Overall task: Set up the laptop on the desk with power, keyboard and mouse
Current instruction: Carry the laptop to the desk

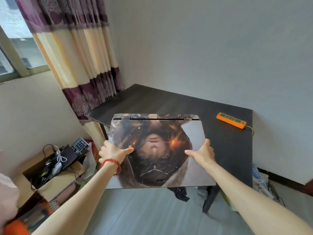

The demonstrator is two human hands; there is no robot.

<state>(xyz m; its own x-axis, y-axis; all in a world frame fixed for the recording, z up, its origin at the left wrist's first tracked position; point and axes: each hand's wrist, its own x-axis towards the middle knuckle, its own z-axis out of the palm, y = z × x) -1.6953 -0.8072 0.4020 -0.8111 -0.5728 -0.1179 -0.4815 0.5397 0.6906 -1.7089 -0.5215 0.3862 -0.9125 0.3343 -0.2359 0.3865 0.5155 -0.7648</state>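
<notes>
Dark desk (169,102) beyond closed laptop (159,150), gripped between both hands' fingers (190,152).

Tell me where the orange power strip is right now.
In the head view, the orange power strip lies on the dark desk, toward its far right corner near the wall, right of the held laptop.
</notes>
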